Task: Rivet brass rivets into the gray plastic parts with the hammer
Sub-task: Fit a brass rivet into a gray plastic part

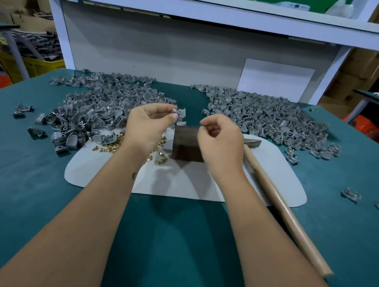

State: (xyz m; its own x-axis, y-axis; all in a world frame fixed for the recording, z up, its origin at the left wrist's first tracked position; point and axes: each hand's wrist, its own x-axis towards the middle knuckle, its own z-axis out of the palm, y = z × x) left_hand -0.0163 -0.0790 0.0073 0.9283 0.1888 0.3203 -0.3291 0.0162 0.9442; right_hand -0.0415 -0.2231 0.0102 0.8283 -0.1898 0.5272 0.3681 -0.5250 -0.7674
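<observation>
pinching gray plastic part [179, 113] in left hand [148, 124] over mat's far edge, above dark block [187, 144] | right hand [221, 137] curling, contents hidden — cannot tell | looking light, stiff, small — gripping by edges | hammer [276, 194] lying along right edge of white mat [181, 182] | brass rivets [158, 158] scattering on mat's left | gray piles covering far corners of green table [26, 188] | shelving, boxes beyond

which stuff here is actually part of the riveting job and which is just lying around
In the job:
- small gray plastic part pinched by the left hand
- right hand
- loose brass rivets
- wooden-handled hammer
- dark block
- two heaps of gray parts

Lying about:
- yellow crate
- cardboard boxes
</observation>
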